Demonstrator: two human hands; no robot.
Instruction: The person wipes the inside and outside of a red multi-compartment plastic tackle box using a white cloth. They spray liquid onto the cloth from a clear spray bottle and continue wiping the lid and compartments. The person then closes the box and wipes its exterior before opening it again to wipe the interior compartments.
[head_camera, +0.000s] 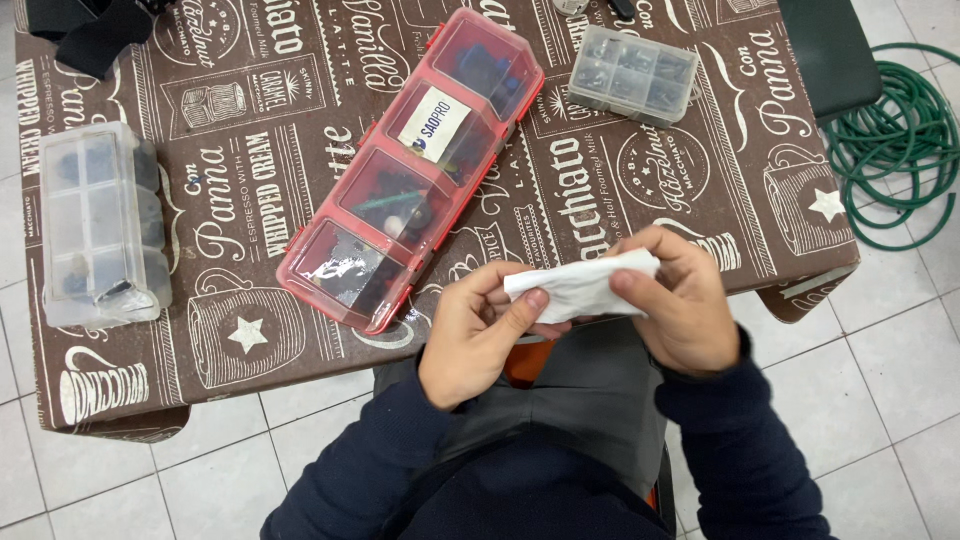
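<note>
Dark blue sleeves (400, 470) nearest the lens, rising from a seated lap toward two bare hands held just short of the tabletop (250, 370) edge. Left hand (470, 335) curled, thumb and fingers (535, 300) pinched together on the near end of a crumpled white cloth or tissue (585, 285); right hand (685, 300) closed over the far end, fingertip pressed onto the fold. Clamped from both sides that way, stretched between the two grips and kept off the printed brown cover, seemingly so the material stays taut and clean rather than resting on anything. Whether something small sits wrapped inside: cannot tell. Just beyond the left fingers, a long red-framed organiser box (410, 170) with a clear lid, lying diagonally, lid shut, dark small parts in each compartment, a white label on top; set within easy reach, its near corner almost at the cloth. Farther beyond the right fingers, well apart, a small clear compartment case (633, 75), also shut. Far out to the left of both hands, a larger cloudy plastic compartment box (98, 225), near the tabletop's side edge, out of the working space. Beyond that, at the far corner, a dark strap or bag (90, 35), partly cut off. Out past the right hand, on the tiled floor, a coiled green hose (900, 150), beside a dark seat (825, 50).
</note>
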